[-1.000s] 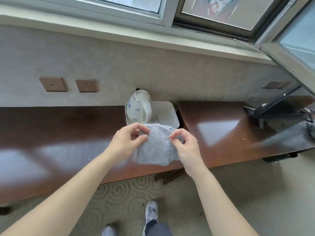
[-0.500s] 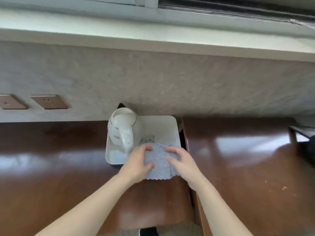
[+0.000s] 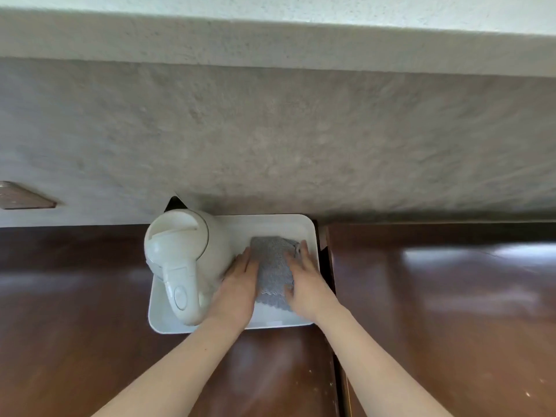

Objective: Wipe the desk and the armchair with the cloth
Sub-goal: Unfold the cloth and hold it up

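Note:
A grey knitted cloth [image 3: 274, 269] lies flat in the right half of a white tray [image 3: 279, 224] on the dark glossy wooden desk [image 3: 75, 326]. My left hand [image 3: 237, 288] lies with straight fingers on the cloth's left edge, beside the kettle. My right hand [image 3: 307, 284] presses flat on the cloth's right edge. No armchair is in view.
A white electric kettle [image 3: 186, 260] stands in the tray's left half, touching my left wrist. A textured grey wall rises right behind the tray. A brown wall socket plate [image 3: 21, 200] sits at the left. A second desk section [image 3: 451, 311] adjoins on the right, with small crumbs.
Both hands carried the cloth forward from above the desk's front and laid it flat in the tray. My view moved closer to the wall.

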`<state>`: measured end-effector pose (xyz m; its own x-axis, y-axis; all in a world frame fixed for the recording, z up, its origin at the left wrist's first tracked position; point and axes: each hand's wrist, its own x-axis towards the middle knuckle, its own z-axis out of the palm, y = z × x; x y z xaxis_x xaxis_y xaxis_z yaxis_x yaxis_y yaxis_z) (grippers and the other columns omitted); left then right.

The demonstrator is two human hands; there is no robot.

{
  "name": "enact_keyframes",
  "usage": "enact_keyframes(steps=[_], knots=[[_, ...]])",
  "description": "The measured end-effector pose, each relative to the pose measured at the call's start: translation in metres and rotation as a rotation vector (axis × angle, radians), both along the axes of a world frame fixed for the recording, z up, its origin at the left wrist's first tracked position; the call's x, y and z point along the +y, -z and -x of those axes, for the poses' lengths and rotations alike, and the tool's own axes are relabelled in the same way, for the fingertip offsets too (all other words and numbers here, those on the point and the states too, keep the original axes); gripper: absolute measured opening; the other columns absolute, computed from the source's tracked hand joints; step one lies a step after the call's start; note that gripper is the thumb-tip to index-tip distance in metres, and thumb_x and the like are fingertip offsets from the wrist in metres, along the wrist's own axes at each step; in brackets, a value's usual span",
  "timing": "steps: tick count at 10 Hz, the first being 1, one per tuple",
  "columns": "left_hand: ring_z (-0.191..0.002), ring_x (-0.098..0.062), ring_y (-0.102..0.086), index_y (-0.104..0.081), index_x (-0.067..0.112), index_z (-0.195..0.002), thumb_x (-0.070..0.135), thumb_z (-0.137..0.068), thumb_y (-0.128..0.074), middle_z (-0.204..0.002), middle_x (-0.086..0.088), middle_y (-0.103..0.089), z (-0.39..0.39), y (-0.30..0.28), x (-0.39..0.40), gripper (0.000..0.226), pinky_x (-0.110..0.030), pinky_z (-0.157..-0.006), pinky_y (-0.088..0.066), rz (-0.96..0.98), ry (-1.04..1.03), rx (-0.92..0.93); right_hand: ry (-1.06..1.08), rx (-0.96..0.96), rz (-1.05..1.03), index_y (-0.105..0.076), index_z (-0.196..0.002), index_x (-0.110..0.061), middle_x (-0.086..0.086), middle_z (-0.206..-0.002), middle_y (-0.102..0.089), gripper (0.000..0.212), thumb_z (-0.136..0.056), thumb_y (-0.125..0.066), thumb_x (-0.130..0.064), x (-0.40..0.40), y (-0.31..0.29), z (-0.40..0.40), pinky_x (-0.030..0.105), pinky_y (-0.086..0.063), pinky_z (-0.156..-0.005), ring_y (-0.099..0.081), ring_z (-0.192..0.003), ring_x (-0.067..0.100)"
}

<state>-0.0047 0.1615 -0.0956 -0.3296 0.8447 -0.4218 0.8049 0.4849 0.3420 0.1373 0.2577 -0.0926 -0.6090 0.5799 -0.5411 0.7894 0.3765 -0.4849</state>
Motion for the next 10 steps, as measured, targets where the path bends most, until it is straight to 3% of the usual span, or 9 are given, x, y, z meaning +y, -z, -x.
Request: enact_keyframes(steps=[1,2,4,6,7,9,10], knots=[[-0.157,-0.019,-0.003,0.006,0.016,-0.161,0.017,-0.103,-0.048,-0.170,-0.004,0.008,-0.002,0.009,-0.005,0.079,-0.023,-0.123,-0.007,0.048,0.111,0.091,-0.099,-0.070,-0.141,0.001,-0.159,-0.020,0.003,-0.155,0.040,0.093,-0.093,-0.063,-0.012,-0.012,0.007,-0.004,0.030,-0.021,-0.120,0.014,-0.152,0.030],[-0.157,-0.022,0.003,0.009,0.017,-0.161,0.034,-0.102,-0.050,-0.170,-0.003,0.013,-0.002,0.016,0.002,0.085,-0.025,-0.123,-0.003,0.091,0.143,0.100,-0.119,-0.117,-0.148,0.005,-0.159,-0.019,0.008,-0.158,0.037,0.097,-0.093,-0.066,-0.020,-0.012,0.013,0.000,0.032,-0.015,-0.122,0.014,-0.152,0.032],[-0.157,-0.018,0.006,0.007,0.022,-0.161,0.049,-0.099,-0.054,-0.169,0.000,0.017,-0.002,0.030,0.011,0.091,-0.030,-0.124,-0.015,0.111,0.052,0.017,-0.121,-0.116,-0.136,0.001,-0.159,-0.019,0.010,-0.159,0.035,0.098,-0.091,-0.068,-0.026,0.006,0.021,0.012,0.037,-0.003,-0.122,0.021,-0.150,0.036],[-0.157,-0.018,0.003,0.008,0.021,-0.161,0.054,-0.099,-0.049,-0.169,-0.002,0.017,-0.006,0.028,0.010,0.091,-0.034,-0.125,-0.018,0.115,0.033,0.012,-0.152,-0.140,-0.180,0.003,-0.159,-0.021,0.010,-0.158,0.037,0.099,-0.090,-0.068,-0.029,0.008,0.021,0.011,0.038,-0.010,-0.122,0.026,-0.149,0.034],[-0.157,-0.019,0.003,0.006,0.019,-0.161,0.051,-0.099,-0.052,-0.170,-0.004,0.015,-0.007,0.009,0.004,0.091,-0.037,-0.124,-0.019,0.124,0.051,-0.052,-0.150,-0.147,-0.183,0.005,-0.159,-0.022,0.009,-0.159,0.036,0.096,-0.093,-0.065,-0.029,-0.004,0.004,0.003,0.039,-0.022,-0.120,0.024,-0.149,0.032],[-0.157,-0.015,0.007,0.004,0.020,-0.162,0.055,-0.100,-0.047,-0.170,0.001,0.015,-0.014,-0.059,-0.041,0.088,-0.036,-0.120,-0.028,0.016,0.112,-0.069,-0.125,-0.132,-0.262,0.001,-0.159,-0.023,0.004,-0.163,0.027,0.086,-0.097,-0.058,-0.019,-0.042,-0.064,-0.021,0.037,-0.030,-0.117,0.016,-0.152,0.028],[-0.156,-0.015,0.011,0.002,0.019,-0.162,0.058,-0.100,-0.045,-0.170,0.000,0.013,-0.016,-0.094,-0.073,0.087,-0.033,-0.123,-0.019,-0.051,0.162,-0.056,-0.080,-0.139,-0.323,0.004,-0.159,-0.022,0.002,-0.165,0.023,0.085,-0.099,-0.056,-0.021,-0.073,-0.106,-0.027,0.035,-0.031,-0.117,0.017,-0.152,0.026]])
